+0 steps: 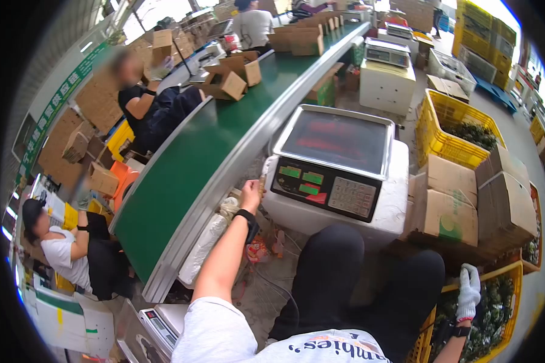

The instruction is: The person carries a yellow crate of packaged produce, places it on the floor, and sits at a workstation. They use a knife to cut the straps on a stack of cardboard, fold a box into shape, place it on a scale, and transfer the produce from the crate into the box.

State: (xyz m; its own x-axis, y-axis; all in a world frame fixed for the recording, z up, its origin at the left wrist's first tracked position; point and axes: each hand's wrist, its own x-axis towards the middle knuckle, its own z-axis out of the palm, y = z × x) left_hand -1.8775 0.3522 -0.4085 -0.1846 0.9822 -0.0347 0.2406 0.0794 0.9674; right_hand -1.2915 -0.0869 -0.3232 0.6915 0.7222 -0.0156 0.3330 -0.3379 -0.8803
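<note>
Curled at the middle of the frame, the wearer's bare left hand (252,196) is beside the left edge of the digital price-computing scale (335,140); whether it grips anything cannot be told. At lower right, the right hand (468,294), in a white knit glove, is open, its fingers extended over the yellow crate (517,293) of dark green contents, too small to identify. The scale, right of centre, has a framed flat pan, three lit green displays and a keypad, and sits on a white foam box (397,213). Just right of that box are cardboard cartons (446,202), and behind them another yellow crate (428,130) holds similar dark contents. A green conveyor belt (181,158) runs from lower left toward the upper middle, with open cardboard boxes (227,83) on its far part. Beyond the belt, a person in black (140,104) sits at upper left and a person in a white shirt (63,251) sits at left. A smaller scale (161,327) lies at the bottom, left of the wearer's sleeve.
</note>
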